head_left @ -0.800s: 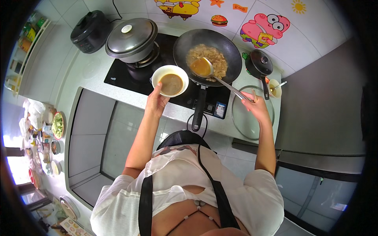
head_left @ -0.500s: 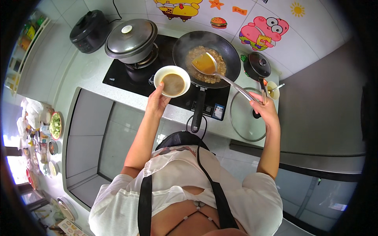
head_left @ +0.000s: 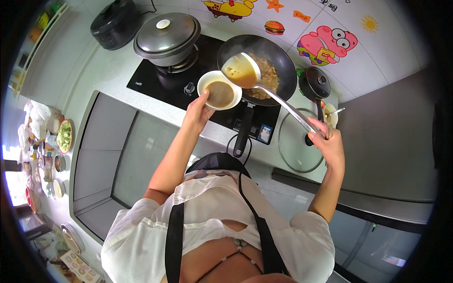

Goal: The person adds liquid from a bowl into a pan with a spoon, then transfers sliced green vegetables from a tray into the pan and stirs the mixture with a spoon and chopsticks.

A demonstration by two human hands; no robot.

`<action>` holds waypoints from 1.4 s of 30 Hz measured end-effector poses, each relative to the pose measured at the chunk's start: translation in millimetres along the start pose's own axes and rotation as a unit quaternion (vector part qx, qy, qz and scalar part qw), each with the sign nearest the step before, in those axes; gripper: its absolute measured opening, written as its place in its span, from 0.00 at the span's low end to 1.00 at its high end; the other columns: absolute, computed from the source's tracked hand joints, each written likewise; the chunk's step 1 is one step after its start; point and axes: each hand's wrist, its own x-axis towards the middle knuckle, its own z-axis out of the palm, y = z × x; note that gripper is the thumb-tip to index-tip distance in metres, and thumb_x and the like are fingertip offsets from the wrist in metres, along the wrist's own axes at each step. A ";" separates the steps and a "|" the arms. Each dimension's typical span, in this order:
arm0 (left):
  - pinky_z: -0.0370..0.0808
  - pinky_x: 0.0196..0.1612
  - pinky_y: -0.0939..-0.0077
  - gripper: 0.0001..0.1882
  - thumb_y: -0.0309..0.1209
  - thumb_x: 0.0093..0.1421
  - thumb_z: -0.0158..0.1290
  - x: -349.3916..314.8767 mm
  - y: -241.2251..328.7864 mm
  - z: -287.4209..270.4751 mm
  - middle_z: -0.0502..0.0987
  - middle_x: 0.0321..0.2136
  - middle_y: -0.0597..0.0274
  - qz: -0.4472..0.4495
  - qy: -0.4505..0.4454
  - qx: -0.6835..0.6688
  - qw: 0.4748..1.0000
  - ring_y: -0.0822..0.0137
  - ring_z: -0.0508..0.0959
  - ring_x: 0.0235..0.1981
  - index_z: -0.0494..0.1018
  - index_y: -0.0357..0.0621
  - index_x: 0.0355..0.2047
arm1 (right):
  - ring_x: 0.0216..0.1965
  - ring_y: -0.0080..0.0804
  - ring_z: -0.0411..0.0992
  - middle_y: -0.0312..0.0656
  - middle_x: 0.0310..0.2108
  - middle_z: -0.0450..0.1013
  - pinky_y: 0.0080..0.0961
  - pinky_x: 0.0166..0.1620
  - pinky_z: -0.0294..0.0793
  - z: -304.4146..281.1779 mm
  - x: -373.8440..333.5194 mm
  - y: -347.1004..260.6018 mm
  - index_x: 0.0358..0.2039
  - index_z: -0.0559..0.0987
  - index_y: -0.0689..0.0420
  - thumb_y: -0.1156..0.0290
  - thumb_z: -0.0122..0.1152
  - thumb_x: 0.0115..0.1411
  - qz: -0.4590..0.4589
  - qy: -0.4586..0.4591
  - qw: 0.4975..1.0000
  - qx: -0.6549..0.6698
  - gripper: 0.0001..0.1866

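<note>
My left hand (head_left: 199,113) grips a white bowl (head_left: 203,84) of cloudy brown liquid, thumb over its near rim. In my right hand (head_left: 328,141) is the handle of a metal ladle (head_left: 283,103). Brown liquid with small bits fills part of the ladle's tilted head, which hangs beside the bowl's right rim, over the wok's left side. Behind it, the black wok (head_left: 286,61) holds steaming, browned minced-looking food (head_left: 268,75). The wok's black handle (head_left: 243,134) points toward me.
A lidded grey pot (head_left: 167,40) stands on the left burner, with a black rice cooker (head_left: 113,26) beyond. At right are a glass lid (head_left: 297,146), a small black saucepan (head_left: 314,84) and a bowl with a spoon (head_left: 331,115). A grey fridge (head_left: 387,137) borders the counter.
The ladle has risen from over the food in the wok and shifted left to the bowl's rim, its head now tilted. The view has shifted slightly.
</note>
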 end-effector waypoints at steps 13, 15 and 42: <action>0.72 0.46 0.70 0.25 0.41 0.53 0.53 2.6 2.5 0.8 0.70 0.42 0.53 -0.009 -0.010 -0.023 1.000 0.62 0.73 0.41 0.63 0.36 0.45 | 0.32 0.24 0.74 0.44 0.32 0.75 0.18 0.36 0.69 20.1 -8.9 -5.8 0.40 0.76 0.56 0.76 0.61 0.43 -0.158 0.064 0.967 -0.190 0.20; 0.72 0.46 0.69 0.25 0.41 0.53 0.53 1.5 4.3 3.7 0.70 0.41 0.53 -0.008 -0.006 -0.020 1.000 0.62 0.73 0.41 0.63 0.35 0.45 | 0.31 0.24 0.74 0.44 0.33 0.75 0.18 0.36 0.69 21.6 -9.1 -6.5 0.40 0.76 0.56 0.76 0.61 0.43 -0.156 0.069 0.968 -0.184 0.20; 0.73 0.43 0.70 0.27 0.43 0.53 0.53 -6.6 8.0 -13.7 0.70 0.40 0.52 0.036 0.062 -0.018 0.997 0.61 0.74 0.40 0.63 0.35 0.44 | 0.15 0.14 0.59 0.28 0.14 0.63 0.14 0.19 0.55 8.1 70.2 80.8 0.41 0.75 0.58 0.68 0.60 0.46 0.069 -0.005 0.997 -0.042 0.19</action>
